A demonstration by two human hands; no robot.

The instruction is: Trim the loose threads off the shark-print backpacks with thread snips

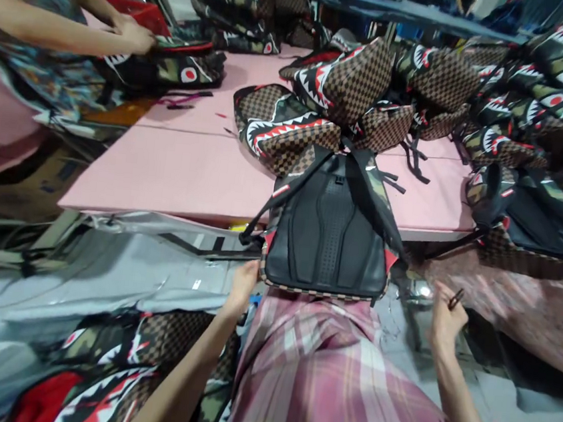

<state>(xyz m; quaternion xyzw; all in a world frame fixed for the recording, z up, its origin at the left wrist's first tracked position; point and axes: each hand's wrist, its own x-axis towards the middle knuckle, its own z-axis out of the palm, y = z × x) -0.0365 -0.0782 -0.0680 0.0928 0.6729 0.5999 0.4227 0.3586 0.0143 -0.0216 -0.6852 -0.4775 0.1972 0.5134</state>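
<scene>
A backpack (pixel 330 236) lies with its black padded back up, over the front edge of the pink table and against my plaid clothing. Its black straps run up toward the table. My left hand (pixel 244 281) grips the lower left corner of the backpack, its fingers partly hidden by the edge. Off to the right of the backpack, my right hand (pixel 447 316) is closed around a small dark tool (pixel 456 298) and does not touch the bag.
Checkered shark-face bags (pixel 292 135) are heaped behind on the pink table (pixel 190 168). More bags (pixel 552 219) are piled at right, others (pixel 115 355) lie low at left. A person's hands (pixel 136 36) touch a camouflage bag (pixel 175 69) at upper left.
</scene>
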